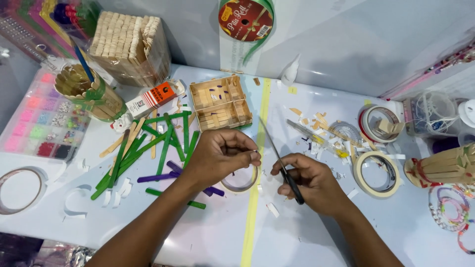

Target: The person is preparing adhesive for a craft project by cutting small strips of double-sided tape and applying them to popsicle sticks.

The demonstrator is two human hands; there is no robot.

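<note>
My left hand (220, 154) curls over a small roll of tape (241, 182), fingers pinched at its upper edge near the middle of the white table (208, 237). My right hand (308, 182) grips black-handled scissors (278, 159), whose blades point up and left towards the left hand's fingertips. Green and purple craft sticks (158, 148) lie scattered just left of my left forearm. A small tray built of wooden sticks (220, 102) sits beyond the hands.
A bundle of plain sticks (131, 47) and a stick cup (89, 91) stand at the back left, beside a bead organiser (39, 116). Tape rolls (378, 173), paper scraps (321, 133) and a stick-built piece (443, 168) crowd the right. A yellow strip (255, 198) runs down the table.
</note>
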